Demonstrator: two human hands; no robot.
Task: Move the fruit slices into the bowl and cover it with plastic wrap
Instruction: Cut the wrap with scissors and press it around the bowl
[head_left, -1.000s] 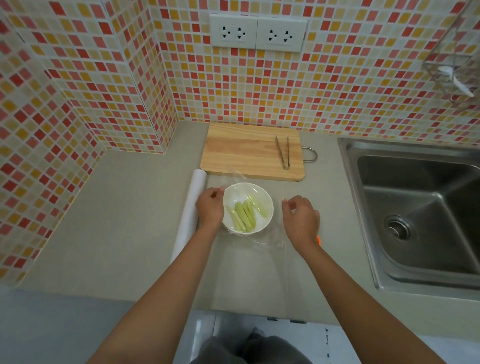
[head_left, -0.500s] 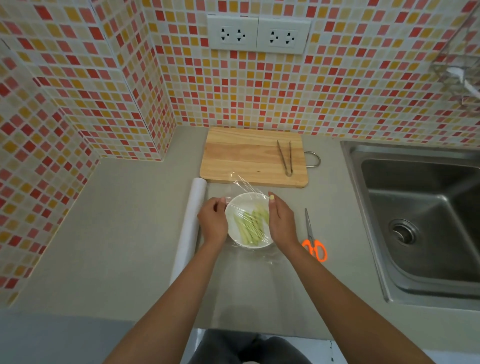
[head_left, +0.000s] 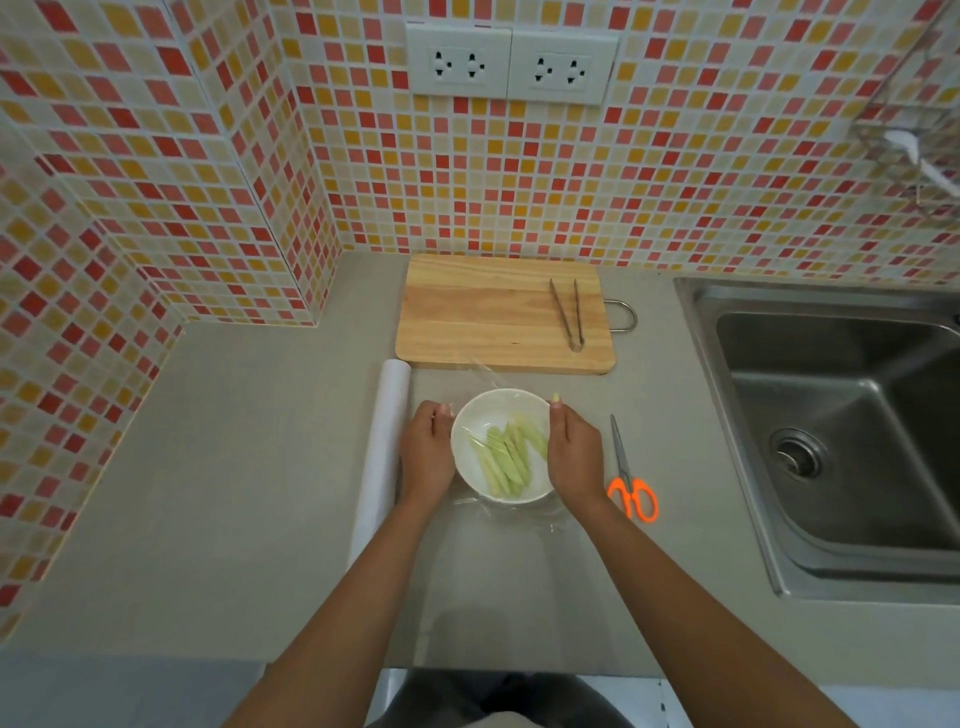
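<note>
A white bowl (head_left: 470, 415) sits on the grey counter, holding several pale green fruit slices (head_left: 506, 457). Clear plastic wrap (head_left: 480, 371) lies stretched over the bowl, with loose film sticking out at the far and near edges. My left hand (head_left: 428, 454) presses against the bowl's left side, fingers curled on the wrap. On the bowl's right side, my right hand (head_left: 574, 454) is cupped around it, fingers pressing the wrap down.
A roll of plastic wrap (head_left: 382, 457) lies just left of my left hand. Orange-handled scissors (head_left: 628, 478) lie right of my right hand. A wooden cutting board (head_left: 488, 314) with metal tongs (head_left: 569, 312) sits behind the bowl. A steel sink (head_left: 841, 431) is at right.
My right hand moved left from the counter onto the bowl's right side, uncovering the scissors. The wrap now lies over the bowl. My left hand stayed at the left rim.
</note>
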